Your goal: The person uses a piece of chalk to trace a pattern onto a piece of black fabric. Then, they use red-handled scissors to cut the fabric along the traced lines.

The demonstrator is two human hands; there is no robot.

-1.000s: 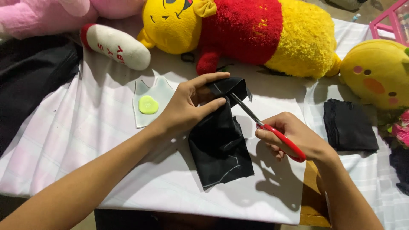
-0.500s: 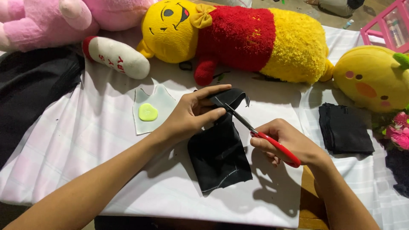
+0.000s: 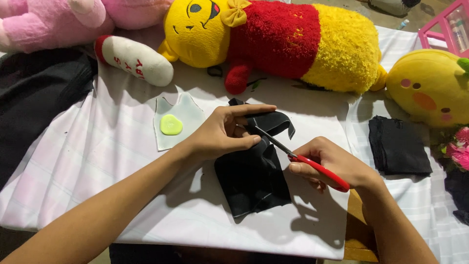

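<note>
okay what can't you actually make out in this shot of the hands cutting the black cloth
Head view only:
- Scissors blade tips: hidden in the folded black fabric behind the left hand.
- Handle loops: covered by the right hand.
- Pink plush and pink box: cut off by frame edges.
- Yellow-green piece: too small to identify.

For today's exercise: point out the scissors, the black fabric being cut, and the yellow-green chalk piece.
scissors (image 3: 320, 168): head view, red handle.
black fabric (image 3: 251, 183): head view, flat middle.
yellow-green chalk piece (image 3: 171, 124): head view, centre.

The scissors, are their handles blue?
No, the scissors in the right hand have red handles.
</note>
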